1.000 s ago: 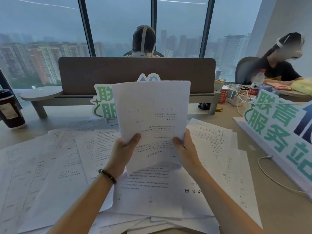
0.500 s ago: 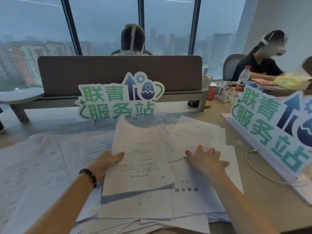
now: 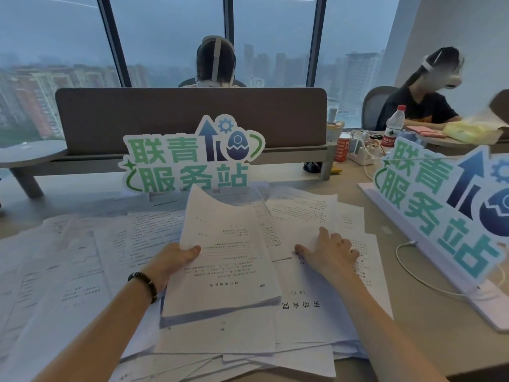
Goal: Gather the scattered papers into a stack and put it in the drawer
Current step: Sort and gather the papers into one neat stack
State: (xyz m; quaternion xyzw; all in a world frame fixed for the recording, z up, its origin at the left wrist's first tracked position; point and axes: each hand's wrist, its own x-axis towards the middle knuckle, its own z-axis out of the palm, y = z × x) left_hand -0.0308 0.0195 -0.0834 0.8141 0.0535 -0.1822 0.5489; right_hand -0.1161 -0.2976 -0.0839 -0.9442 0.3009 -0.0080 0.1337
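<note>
1. Head view, hands: the left hand (image 3: 176, 260), with a dark beaded bracelet (image 3: 143, 285) on its wrist, grips the left edge of a thin stack of white printed papers (image 3: 225, 260), thumb on top and the other fingers hidden beneath. The stack lies tilted in the near middle, its far edge curling upward. The right hand (image 3: 329, 253) lies flat with fingers spread and straight on a loose white sheet (image 3: 311, 216) just right of the stack, holding nothing.
2. Containers: a clear plastic water bottle with a red cap (image 3: 394, 126) and a red can (image 3: 342, 150) stand far right; their contents cannot be made out.
3. Hidden or unclear: the scattered white papers (image 3: 82, 271) overlap across the near desk, their print too small to read; the lower ones are cut off by the frame.
4. Surface and room: a beige desk (image 3: 413, 348) holds a green-and-blue cut-out sign (image 3: 190, 158) beyond the papers, and a second such sign (image 3: 451, 213) at right with a white cable (image 3: 413, 271) beside it. A brown divider panel (image 3: 165, 117) stands behind, with a seated person (image 3: 216, 64) past it, another person (image 3: 424, 103) far right, and tall windows (image 3: 165, 37) showing grey towers.
</note>
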